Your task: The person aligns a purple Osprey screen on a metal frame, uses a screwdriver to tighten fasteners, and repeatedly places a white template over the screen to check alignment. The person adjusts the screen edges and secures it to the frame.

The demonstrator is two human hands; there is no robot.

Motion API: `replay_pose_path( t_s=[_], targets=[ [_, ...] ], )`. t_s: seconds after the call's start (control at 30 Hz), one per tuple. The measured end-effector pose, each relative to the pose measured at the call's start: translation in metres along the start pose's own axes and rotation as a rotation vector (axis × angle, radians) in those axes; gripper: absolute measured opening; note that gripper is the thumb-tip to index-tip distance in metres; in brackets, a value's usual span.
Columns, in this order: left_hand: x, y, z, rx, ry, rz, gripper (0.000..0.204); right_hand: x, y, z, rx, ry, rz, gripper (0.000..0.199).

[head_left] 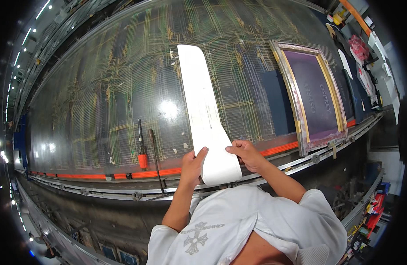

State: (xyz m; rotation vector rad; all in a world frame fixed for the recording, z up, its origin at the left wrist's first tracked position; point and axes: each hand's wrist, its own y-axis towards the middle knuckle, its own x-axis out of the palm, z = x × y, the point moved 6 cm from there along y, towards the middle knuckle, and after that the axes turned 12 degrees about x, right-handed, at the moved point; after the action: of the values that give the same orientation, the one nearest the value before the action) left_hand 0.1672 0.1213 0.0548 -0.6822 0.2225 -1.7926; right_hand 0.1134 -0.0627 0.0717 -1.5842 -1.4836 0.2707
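L hand (193, 167) & R hand (249, 157) both clamped on long white flexible strip (199, 88), one at each side edge, nr its wide near end. L forearm comes up nearly straight from below, hand upright, thumb on top of strip, other fingers mostly hidden. R forearm slants in from lower right, elbow bent out; thumb lies on top pointing left, fingers curled in at the edge, tips partly hidden. Strip lies lengthwise on long glossy dark desk (93, 128) w/ coloured line pattern, far end well out toward desk middle, near end curving down over front edge, close to person's white shirt (230, 212). Left of L hand: orange-handled thin dark tool (143, 160), then slim dark rod (155, 152) btwn tool & hand. Right of R hand: dark blue flat panel (277, 104), then framed purple mesh screen (309, 84).
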Motion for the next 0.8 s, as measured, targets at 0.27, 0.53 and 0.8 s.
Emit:
replay_pose_path(
  t_s=[0.27,0.53,0.8],
  targets=[
    [0.019,-0.010,0.037,0.070,0.028,0.042,0.034,0.015,-0.018,-0.024,-0.094,0.040,-0.021,0.020],
    [0.028,-0.034,0.072,0.175,0.039,0.058,0.032,0.036,-0.050,-0.044,-0.170,0.030,-0.076,0.015],
    [0.043,-0.084,0.115,0.511,0.057,-0.345,0.034,0.052,-0.130,-0.095,-0.511,-0.409,-0.251,0.014]
  ],
)
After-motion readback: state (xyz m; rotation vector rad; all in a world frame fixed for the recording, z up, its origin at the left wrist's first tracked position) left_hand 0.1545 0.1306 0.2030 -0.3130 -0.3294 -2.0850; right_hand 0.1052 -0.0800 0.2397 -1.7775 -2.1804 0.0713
